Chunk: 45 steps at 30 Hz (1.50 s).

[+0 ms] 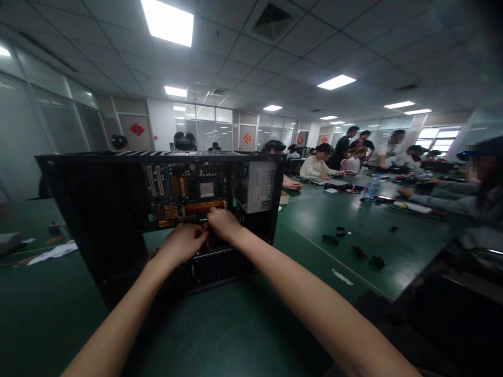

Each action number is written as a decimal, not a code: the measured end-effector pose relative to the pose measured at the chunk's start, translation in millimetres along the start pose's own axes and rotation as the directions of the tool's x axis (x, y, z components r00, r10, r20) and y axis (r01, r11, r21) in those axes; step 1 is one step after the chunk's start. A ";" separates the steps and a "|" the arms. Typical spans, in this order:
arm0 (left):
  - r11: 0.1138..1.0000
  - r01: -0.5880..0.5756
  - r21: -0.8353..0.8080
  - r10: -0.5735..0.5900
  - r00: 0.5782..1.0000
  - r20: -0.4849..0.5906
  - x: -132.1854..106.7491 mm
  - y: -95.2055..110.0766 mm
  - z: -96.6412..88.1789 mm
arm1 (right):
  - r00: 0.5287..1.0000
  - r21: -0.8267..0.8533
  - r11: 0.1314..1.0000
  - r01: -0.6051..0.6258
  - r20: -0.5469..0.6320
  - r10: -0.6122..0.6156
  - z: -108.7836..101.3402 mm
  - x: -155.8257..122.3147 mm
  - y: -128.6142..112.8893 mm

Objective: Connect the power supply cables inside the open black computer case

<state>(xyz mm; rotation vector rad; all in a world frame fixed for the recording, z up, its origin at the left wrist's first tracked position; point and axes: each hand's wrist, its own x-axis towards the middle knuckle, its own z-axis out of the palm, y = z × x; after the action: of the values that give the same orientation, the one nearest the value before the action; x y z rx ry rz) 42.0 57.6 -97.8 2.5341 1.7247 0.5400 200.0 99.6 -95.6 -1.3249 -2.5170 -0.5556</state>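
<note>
Black metal computer case (pixel 113 209) is standing open, motherboard (pixel 188 186) fitted — left hand (pixel 183 243) and right hand (pixel 222 222) are pinching loose red wires (pixel 209 242).

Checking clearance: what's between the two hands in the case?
Some red wires, in the small gap between left hand and right hand; head view.

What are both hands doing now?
Left hand: curled by the red wires; hold cannot be told.
Right hand: fingers bent at the motherboard; hold cannot be told.
</note>
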 end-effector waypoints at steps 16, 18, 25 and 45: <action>1.000 0.018 0.023 -0.019 0.999 0.042 -3.5 3.0 -2.8 | 0.999 0.034 0.999 -0.035 0.009 0.035 -0.5 2.8 -2.7; 0.999 0.024 0.029 -0.025 0.998 0.049 -4.3 3.9 -3.5 | 0.999 0.037 0.998 -0.049 0.012 0.049 -1.4 0.3 -4.3; 0.999 0.042 0.005 -0.042 0.998 0.057 -5.1 4.6 -3.5 | 0.996 0.112 0.989 -0.093 0.003 0.093 2.1 -12.0 -3.0; 1.000 0.005 -0.026 -0.003 0.998 0.057 -3.9 3.1 -1.4 | 0.978 0.235 0.950 -0.207 0.054 0.200 0.6 -10.6 1.6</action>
<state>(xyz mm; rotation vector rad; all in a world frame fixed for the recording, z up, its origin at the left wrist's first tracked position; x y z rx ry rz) 43.1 52.6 -96.8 2.5028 1.6925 0.4817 207.2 92.9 -99.9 -1.4829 -2.3410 -0.1831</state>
